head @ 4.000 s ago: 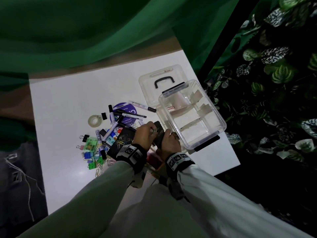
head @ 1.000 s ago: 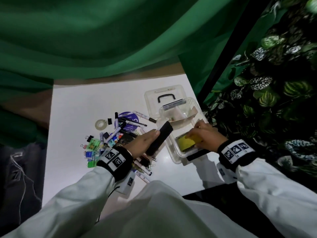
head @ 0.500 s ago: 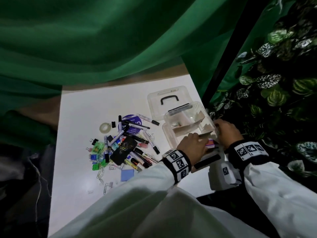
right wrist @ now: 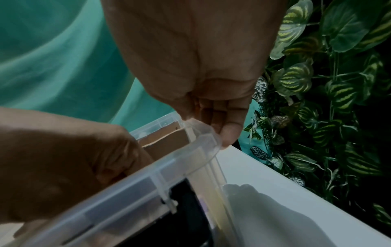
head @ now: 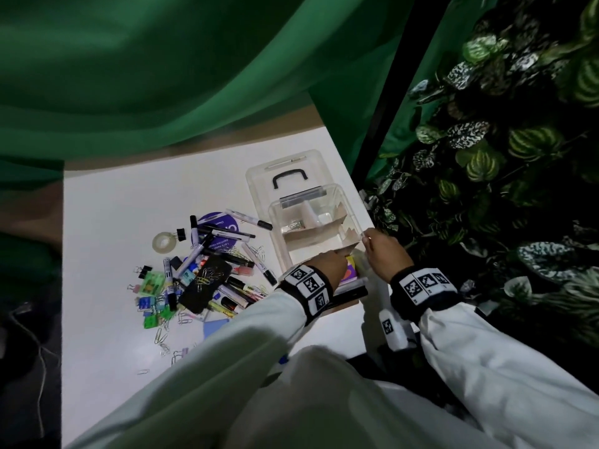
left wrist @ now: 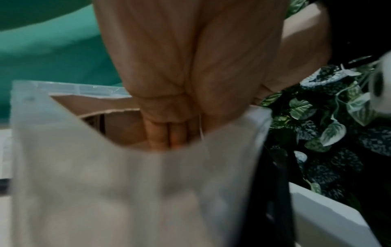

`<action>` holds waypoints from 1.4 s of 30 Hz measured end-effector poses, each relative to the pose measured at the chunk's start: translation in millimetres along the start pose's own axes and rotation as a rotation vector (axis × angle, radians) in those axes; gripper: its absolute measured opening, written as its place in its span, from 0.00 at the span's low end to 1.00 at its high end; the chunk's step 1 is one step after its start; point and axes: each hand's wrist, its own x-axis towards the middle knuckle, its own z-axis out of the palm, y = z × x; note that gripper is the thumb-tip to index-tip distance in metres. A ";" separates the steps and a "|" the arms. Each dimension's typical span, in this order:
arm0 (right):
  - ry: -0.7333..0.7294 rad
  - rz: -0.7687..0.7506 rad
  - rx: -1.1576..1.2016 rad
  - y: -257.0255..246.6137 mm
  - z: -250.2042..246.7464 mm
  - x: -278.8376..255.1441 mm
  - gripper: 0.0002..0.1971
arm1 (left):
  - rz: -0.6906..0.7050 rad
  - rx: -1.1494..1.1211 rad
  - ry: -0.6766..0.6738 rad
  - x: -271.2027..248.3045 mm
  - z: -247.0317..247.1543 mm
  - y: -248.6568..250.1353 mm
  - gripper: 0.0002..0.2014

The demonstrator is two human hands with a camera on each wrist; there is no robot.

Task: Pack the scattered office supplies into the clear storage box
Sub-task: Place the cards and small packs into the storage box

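Observation:
The clear storage box (head: 337, 205) stands open at the table's right edge, with cardboard dividers (head: 311, 233) inside and a few paper clips (head: 295, 225) in a far compartment. My left hand (head: 327, 265) reaches into the near compartment beside purple and yellow sticky notes (head: 351, 272). In the left wrist view its fingers (left wrist: 169, 133) point straight down together, tips hidden behind the box wall (left wrist: 127, 183). My right hand (head: 372, 244) pinches the box's near right rim corner (right wrist: 203, 142) between thumb (right wrist: 228, 133) and fingers.
The box lid (head: 259, 176) with a black handle lies behind the box. Left of the box are scattered markers (head: 227, 234), binder clips, a tape roll (head: 164, 242), a black case (head: 205, 283) and a blue pad (head: 215, 327). Leafy plants (head: 486, 157) stand right of the table.
A second ago my left hand held a black bar above the table; now it is inside the box's near compartment. My right hand left the yellow pad and took the rim corner.

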 end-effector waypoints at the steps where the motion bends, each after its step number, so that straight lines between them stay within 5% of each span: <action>1: 0.000 0.000 -0.001 -2.1 0.7 0.3 0.08 | -0.014 -0.016 -0.025 2.7 -0.5 -1.4 0.11; 8: -0.008 0.006 0.010 -10.6 2.5 -2.2 0.09 | 0.160 0.118 0.015 7.3 6.8 -10.9 0.09; 11: 0.000 0.004 0.012 -10.8 4.9 -1.2 0.09 | 0.128 0.148 -0.036 10.0 8.4 -12.9 0.09; 16: 0.031 0.008 -0.048 -20.6 -1.2 -6.4 0.15 | 0.106 -0.140 -0.100 -1.7 -14.2 -7.1 0.08; 20: 0.264 -0.228 -0.066 -64.1 -6.9 -9.9 0.21 | 0.135 -0.602 0.134 -28.5 -40.0 -51.4 0.08; 22: 0.280 -0.326 0.027 -94.5 -2.4 -11.1 0.17 | -0.008 -0.717 0.365 -45.5 -34.8 -98.9 0.08; 25: 0.146 -0.461 0.115 -136.6 18.6 -17.2 0.12 | -0.367 -0.595 0.550 -73.2 8.2 -178.1 0.08; 27: -0.006 -0.518 0.104 -159.3 41.9 -19.4 0.11 | -0.567 -0.418 0.427 -90.7 47.7 -216.9 0.22; 30: -0.229 -0.528 0.062 -186.3 79.4 -18.5 0.10 | -0.676 -0.292 0.271 -107.7 91.1 -236.3 0.41; 36: -0.443 -0.328 0.134 -208.6 126.8 -7.9 0.16 | -0.626 -0.323 0.412 -108.1 110.7 -232.7 0.35; 42: -0.434 -0.201 0.287 -203.2 136.6 2.8 0.21 | -0.293 -0.752 0.559 -122.2 94.2 -233.9 0.19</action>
